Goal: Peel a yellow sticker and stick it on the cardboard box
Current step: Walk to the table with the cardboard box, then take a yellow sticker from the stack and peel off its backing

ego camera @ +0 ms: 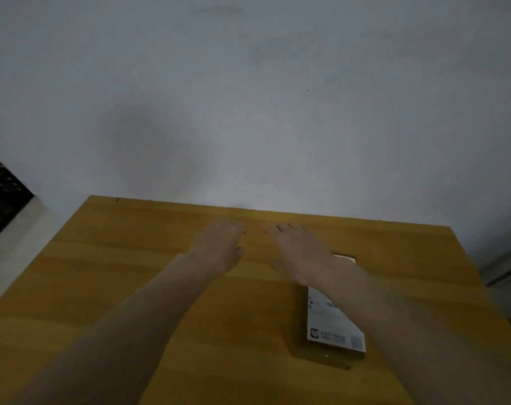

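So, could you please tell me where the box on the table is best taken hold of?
Grip the box across its long side edges near the near end, coming from above: it lies flat and narrow, and the right forearm covers its far end.

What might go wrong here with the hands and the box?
1. The right forearm lies over the box, so drawing that arm back might push it along the table.
2. No yellow sticker shows; it may be hidden under the arm and hard to find.
3. Both the left hand and the right hand are flat, open and empty, beyond the box, so peeling cannot begin yet.
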Motion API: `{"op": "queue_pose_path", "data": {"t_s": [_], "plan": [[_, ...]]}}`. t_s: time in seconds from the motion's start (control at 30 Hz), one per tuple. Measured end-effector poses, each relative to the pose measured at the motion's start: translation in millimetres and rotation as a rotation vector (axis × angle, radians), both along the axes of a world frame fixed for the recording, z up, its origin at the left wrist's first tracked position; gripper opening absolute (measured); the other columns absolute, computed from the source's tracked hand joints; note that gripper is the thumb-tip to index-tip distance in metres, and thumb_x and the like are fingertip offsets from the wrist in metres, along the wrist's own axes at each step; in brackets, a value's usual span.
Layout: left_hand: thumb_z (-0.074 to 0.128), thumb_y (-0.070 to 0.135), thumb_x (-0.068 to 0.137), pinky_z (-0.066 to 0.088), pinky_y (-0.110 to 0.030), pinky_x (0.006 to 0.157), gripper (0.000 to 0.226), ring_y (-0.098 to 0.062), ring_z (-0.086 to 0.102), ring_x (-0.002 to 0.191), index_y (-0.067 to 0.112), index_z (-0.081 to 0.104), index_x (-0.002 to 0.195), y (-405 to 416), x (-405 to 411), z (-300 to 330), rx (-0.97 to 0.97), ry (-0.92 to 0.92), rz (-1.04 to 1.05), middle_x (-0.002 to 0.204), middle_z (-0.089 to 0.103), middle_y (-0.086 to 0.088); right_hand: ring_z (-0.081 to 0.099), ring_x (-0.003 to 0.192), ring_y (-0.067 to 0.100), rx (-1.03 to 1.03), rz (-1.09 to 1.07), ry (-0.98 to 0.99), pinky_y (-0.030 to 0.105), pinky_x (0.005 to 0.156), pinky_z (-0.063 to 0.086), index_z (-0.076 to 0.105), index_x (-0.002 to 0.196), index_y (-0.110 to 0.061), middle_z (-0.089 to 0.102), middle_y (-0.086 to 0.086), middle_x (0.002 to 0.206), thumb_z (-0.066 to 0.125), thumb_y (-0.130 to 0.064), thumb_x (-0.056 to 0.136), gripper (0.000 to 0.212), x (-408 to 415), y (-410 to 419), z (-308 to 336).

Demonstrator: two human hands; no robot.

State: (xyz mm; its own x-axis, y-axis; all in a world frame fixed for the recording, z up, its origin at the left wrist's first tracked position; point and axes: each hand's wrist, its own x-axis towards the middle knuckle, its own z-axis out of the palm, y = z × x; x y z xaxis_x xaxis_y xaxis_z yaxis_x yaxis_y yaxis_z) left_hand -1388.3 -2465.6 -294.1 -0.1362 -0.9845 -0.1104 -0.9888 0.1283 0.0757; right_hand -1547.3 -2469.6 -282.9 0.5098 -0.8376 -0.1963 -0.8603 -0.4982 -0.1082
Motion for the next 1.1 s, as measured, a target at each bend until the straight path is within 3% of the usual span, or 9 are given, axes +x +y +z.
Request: {"op": "queue_pose_path", "data": {"t_s": [0.33, 0.5, 0.67, 0.83, 1.1], "plan": [[0.053, 0.032, 0.093, 0.044, -0.042, 0.100, 0.044, -0.026, 0.046, 0.127, 0.021, 0.046, 0.135, -1, 35, -137, -0.016, 0.006, 0.083, 0.139, 0.050, -0.004, 0.044, 0.126, 0.030, -0.147, 0.133, 0.087, 0.041, 0.105, 0.038, 0.039, 0.136, -0.011, 0.048, 0.011, 0.136, 0.054, -0.033, 0.091, 0.052, 25, 2, -102], [0.055, 0.030, 0.092, 0.046, -0.042, 0.094, 0.043, -0.028, 0.052, 0.121, 0.020, 0.050, 0.133, 21, 31, -154, -0.128, 0.005, 0.075, 0.133, 0.055, -0.005, 0.045, 0.123, 0.030, -0.238, 0.165, 0.110, 0.040, 0.102, 0.040, 0.042, 0.133, -0.010, 0.050, 0.011, 0.133, 0.052, -0.033, 0.092, 0.048, 26, 23, -130], [0.054, 0.029, 0.092, 0.050, -0.042, 0.091, 0.038, -0.028, 0.056, 0.116, 0.021, 0.053, 0.129, 62, 41, -133, -0.209, -0.070, 0.040, 0.128, 0.059, -0.005, 0.047, 0.121, 0.028, -0.341, 0.204, 0.032, 0.039, 0.098, 0.042, 0.043, 0.133, -0.012, 0.053, 0.009, 0.130, 0.051, -0.031, 0.093, 0.045, 16, 55, -123], [0.055, 0.028, 0.091, 0.051, -0.042, 0.089, 0.035, -0.030, 0.058, 0.113, 0.020, 0.057, 0.125, 113, 64, -127, -0.218, -0.053, 0.141, 0.127, 0.061, -0.007, 0.046, 0.120, 0.028, -0.234, 0.210, 0.016, 0.039, 0.091, 0.044, 0.046, 0.130, -0.008, 0.052, 0.010, 0.129, 0.053, -0.030, 0.092, 0.044, 25, 89, -128], [0.056, 0.025, 0.091, 0.051, -0.043, 0.089, 0.033, -0.029, 0.058, 0.113, 0.019, 0.060, 0.123, 184, 92, -153, -0.151, 0.012, 0.225, 0.125, 0.061, -0.007, 0.040, 0.129, 0.030, -0.010, 0.179, -0.022, 0.043, 0.100, 0.043, 0.037, 0.137, -0.010, 0.040, 0.010, 0.142, 0.051, -0.030, 0.094, 0.049, 79, 133, -171]]}}
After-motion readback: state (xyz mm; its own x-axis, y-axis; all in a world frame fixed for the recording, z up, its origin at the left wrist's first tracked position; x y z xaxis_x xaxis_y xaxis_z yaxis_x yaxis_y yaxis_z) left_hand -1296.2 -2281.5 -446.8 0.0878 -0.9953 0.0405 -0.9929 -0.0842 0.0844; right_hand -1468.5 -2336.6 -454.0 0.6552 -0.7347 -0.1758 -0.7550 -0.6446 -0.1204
